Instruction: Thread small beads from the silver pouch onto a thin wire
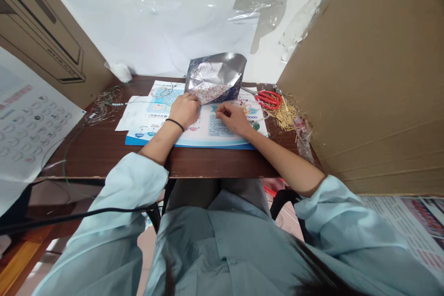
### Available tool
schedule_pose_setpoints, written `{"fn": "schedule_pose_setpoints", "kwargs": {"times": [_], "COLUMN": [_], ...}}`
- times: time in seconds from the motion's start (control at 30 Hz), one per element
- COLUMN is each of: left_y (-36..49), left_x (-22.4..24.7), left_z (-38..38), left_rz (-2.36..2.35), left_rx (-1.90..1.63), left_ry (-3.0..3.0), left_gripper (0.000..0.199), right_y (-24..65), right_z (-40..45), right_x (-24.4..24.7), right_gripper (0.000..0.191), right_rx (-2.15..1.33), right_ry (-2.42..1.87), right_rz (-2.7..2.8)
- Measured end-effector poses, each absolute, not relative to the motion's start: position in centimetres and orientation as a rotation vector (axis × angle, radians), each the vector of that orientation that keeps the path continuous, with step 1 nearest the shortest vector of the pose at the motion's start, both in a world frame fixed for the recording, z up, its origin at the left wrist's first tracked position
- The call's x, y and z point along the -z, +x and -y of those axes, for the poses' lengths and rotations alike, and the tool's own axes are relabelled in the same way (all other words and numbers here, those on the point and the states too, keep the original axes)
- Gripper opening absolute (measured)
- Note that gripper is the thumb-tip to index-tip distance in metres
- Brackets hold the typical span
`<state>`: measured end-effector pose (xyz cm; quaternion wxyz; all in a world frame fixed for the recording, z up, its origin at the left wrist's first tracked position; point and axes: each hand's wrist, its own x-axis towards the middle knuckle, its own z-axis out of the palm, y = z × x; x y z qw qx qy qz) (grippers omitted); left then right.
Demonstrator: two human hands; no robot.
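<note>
Head view: left hand [185, 110] is lying against the lower edge of a foil bag [215, 71], not clearly gripping it, while beads [208, 95] are showing through the bag's open side. Right hand [234, 119] is pinching its fingertips [220, 111] together just beside the bag, above a printed sheet [225, 132]; anything held is too small to tell. Red scissors [268, 99] and gold pins [281, 114] are lying to the right on a wooden table [104, 162].
</note>
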<state>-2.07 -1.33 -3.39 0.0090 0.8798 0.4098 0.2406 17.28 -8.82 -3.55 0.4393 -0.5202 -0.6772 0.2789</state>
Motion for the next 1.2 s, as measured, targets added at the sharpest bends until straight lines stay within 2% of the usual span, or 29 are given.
{"fn": "schedule_pose_setpoints", "kwargs": {"times": [0.27, 0.4, 0.5, 0.7, 0.9, 1.2], "left_y": [-2.4, -2.0, -1.1, 0.7, 1.1, 1.0], "left_x": [3.4, 3.0, 3.2, 4.6, 4.3, 2.8], "left_z": [0.8, 0.9, 1.3, 2.5, 3.3, 4.1], "left_rz": [-1.251, -1.278, -1.181, -0.841, -0.817, -0.783], "left_rx": [-0.959, -1.278, -1.357, -1.134, -0.920, -0.854], "left_ry": [2.681, 2.291, 1.932, 1.676, 1.411, 1.112], "left_gripper": [0.025, 0.023, 0.019, 0.025, 0.012, 0.012], "right_y": [17.3, 17.3, 17.3, 17.3, 17.2, 17.7], "right_z": [8.7, 8.7, 8.8, 8.8, 8.8, 8.0], "right_x": [3.8, 3.9, 3.8, 3.7, 3.9, 5.1], "right_gripper": [0.005, 0.005, 0.004, 0.009, 0.012, 0.015], "right_rx": [-0.698, -0.676, -0.656, -0.559, -0.415, -0.242], "right_ry": [-1.310, -1.308, -1.304, -1.304, -1.316, -1.223], "right_rz": [1.707, 1.700, 1.697, 1.640, 1.616, 1.701]}}
